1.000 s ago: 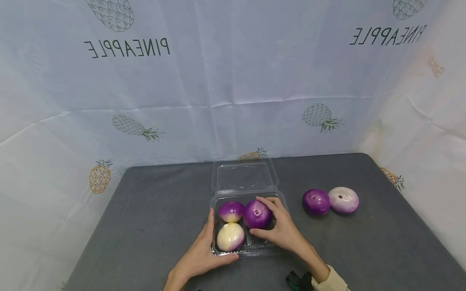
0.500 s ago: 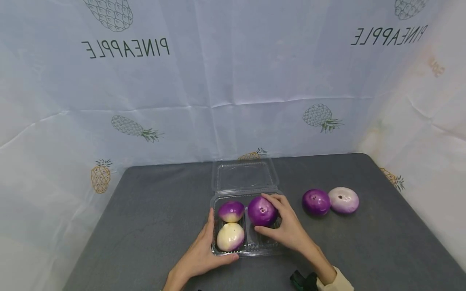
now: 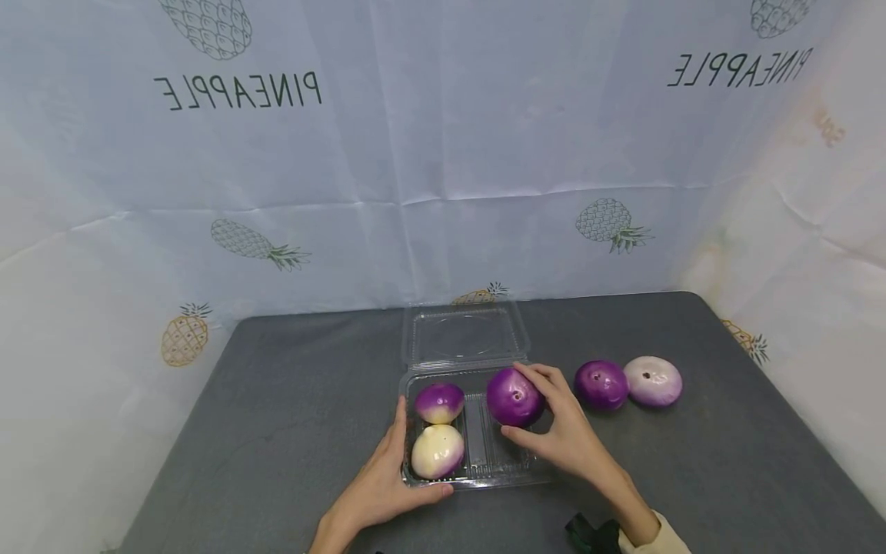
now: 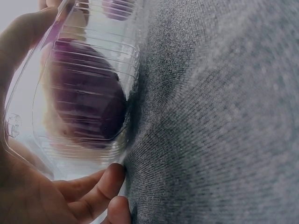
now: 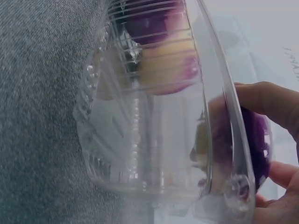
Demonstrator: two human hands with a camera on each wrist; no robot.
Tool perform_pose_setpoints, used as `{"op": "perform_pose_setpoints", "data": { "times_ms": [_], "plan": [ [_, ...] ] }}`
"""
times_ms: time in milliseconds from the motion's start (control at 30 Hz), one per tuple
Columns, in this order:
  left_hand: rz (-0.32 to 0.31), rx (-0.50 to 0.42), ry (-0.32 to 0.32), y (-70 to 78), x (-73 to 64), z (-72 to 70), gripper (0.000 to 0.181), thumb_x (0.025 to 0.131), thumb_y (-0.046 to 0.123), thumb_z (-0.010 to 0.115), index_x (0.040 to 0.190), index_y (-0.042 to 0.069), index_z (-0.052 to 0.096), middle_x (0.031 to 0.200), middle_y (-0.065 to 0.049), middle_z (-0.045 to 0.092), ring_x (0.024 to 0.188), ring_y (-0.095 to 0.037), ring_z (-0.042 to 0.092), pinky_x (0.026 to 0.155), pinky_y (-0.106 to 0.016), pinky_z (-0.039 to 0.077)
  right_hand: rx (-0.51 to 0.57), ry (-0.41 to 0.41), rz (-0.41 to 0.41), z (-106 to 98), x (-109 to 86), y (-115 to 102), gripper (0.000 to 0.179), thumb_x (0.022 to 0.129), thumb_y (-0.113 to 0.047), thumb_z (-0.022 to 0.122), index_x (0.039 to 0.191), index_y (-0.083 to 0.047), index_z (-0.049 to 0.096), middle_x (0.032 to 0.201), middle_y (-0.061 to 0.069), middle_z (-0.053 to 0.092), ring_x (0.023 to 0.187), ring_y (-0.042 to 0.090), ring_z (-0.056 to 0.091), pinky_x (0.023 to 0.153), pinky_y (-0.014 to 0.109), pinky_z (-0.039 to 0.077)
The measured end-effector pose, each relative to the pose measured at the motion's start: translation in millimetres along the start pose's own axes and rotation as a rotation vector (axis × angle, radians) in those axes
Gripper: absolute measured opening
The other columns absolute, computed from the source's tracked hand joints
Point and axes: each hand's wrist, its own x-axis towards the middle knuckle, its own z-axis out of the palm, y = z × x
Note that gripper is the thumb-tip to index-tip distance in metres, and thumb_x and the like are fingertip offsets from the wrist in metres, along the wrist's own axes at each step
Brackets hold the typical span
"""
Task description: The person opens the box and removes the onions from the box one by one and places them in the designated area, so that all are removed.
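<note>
"PINEAPPLE" lettering, mirrored, printed twice, on the pale cloth backdrop

Left hand is placed low, its index finger pointed forward and thumb stretched sideways to the right, a wide L formed between them; lower fingers are seen bent in the left wrist view. Right hand is set slightly farther forward, turned inward, thumb and fingers arched into a C-shaped grip. Right forearm is angled in from lower right, its cuff pale.
</note>
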Motion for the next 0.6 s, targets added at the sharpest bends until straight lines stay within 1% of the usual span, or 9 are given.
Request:
{"op": "perform_pose_setpoints", "data": {
  "times_ms": [67, 133, 333, 500, 533, 600],
  "plan": [
    [0.001, 0.000, 0.005, 0.6, -1.5, 1.8, 0.140, 0.073, 0.060, 0.086, 0.165, 0.022, -0.012, 0.170, -0.021, 0.019, 0.155, -0.042, 0.024, 0.118, -0.067, 0.030, 0.004, 0.003, -0.001, -3, -1.8, 0, 0.086, 0.071, -0.016, 0.093, 0.147, -0.012, 0.054, 0.136, 0.014, 0.050, 0.121, 0.030, 0.061, 0.096, 0.043, 0.057],
    [0.000, 0.000, 0.009, 1.7, -3.0, 3.4, 0.140, 0.073, 0.060, 0.086, 0.165, 0.022, -0.012, 0.170, -0.021, 0.019, 0.155, -0.042, 0.024, 0.118, -0.067, 0.030, 0.005, 0.006, -0.003, -6, -3.6, 1, 0.086, 0.071, -0.016, 0.093, 0.147, -0.014, 0.054, 0.136, 0.014, 0.050, 0.120, 0.030, 0.061, 0.097, 0.044, 0.057],
    [-0.010, 0.000, 0.017, 6.3, -8.6, 7.8, 0.141, 0.072, 0.059, 0.087, 0.165, 0.022, -0.013, 0.169, -0.023, 0.019, 0.155, -0.044, 0.025, 0.116, -0.068, 0.032, 0.005, 0.016, -0.014, -18, -8.8, 2, 0.085, 0.071, -0.016, 0.094, 0.146, -0.016, 0.054, 0.137, 0.015, 0.050, 0.120, 0.034, 0.062, 0.097, 0.053, 0.056],
    [-0.021, -0.005, 0.014, 10.8, -14.8, 11.7, 0.140, 0.073, 0.059, 0.086, 0.165, 0.022, -0.013, 0.170, -0.023, 0.018, 0.155, -0.045, 0.024, 0.116, -0.070, 0.031, -0.007, 0.025, -0.015, -35, -13.4, 4, 0.086, 0.071, -0.017, 0.095, 0.146, -0.015, 0.054, 0.135, 0.016, 0.050, 0.121, 0.037, 0.061, 0.097, 0.056, 0.055],
    [-0.025, -0.007, 0.012, 11.7, -16.1, 12.5, 0.140, 0.073, 0.059, 0.086, 0.165, 0.022, -0.013, 0.170, -0.023, 0.017, 0.155, -0.045, 0.023, 0.115, -0.070, 0.031, -0.011, 0.027, -0.017, -38, -14.4, 4, 0.086, 0.071, -0.017, 0.095, 0.147, -0.014, 0.053, 0.135, 0.017, 0.050, 0.121, 0.038, 0.061, 0.097, 0.056, 0.055],
    [-0.032, -0.010, 0.009, 13.6, -18.6, 14.1, 0.139, 0.074, 0.060, 0.086, 0.165, 0.023, -0.013, 0.170, -0.023, 0.017, 0.155, -0.046, 0.023, 0.115, -0.072, 0.031, -0.016, 0.031, -0.016, -46, -17.0, 6, 0.087, 0.072, -0.018, 0.094, 0.148, -0.014, 0.052, 0.135, 0.016, 0.049, 0.120, 0.036, 0.061, 0.099, 0.044, 0.057]
  ]
}}
